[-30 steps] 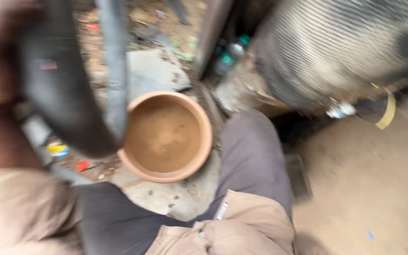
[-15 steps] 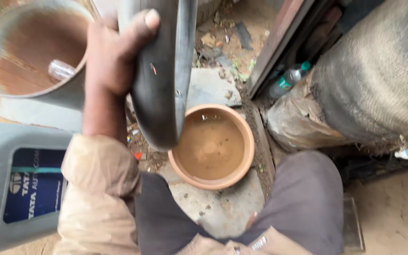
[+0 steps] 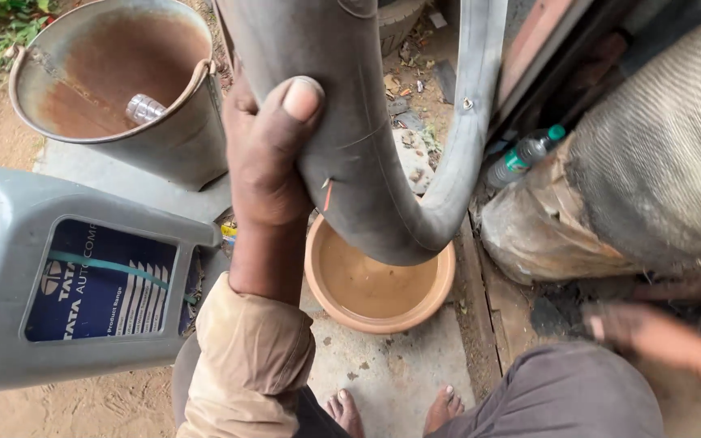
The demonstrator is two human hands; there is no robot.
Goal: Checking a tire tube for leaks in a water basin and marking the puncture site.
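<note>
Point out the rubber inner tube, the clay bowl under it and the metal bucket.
rubber inner tube [image 3: 383, 203], head view, on the curved bottom bend.
clay bowl [image 3: 330, 304], head view, on its left rim.
metal bucket [image 3: 180, 142], head view, on its outer wall at the right.

left hand [image 3: 265, 162]: raised, grip closed | right hand [image 3: 651, 332]: low, blurred
</note>
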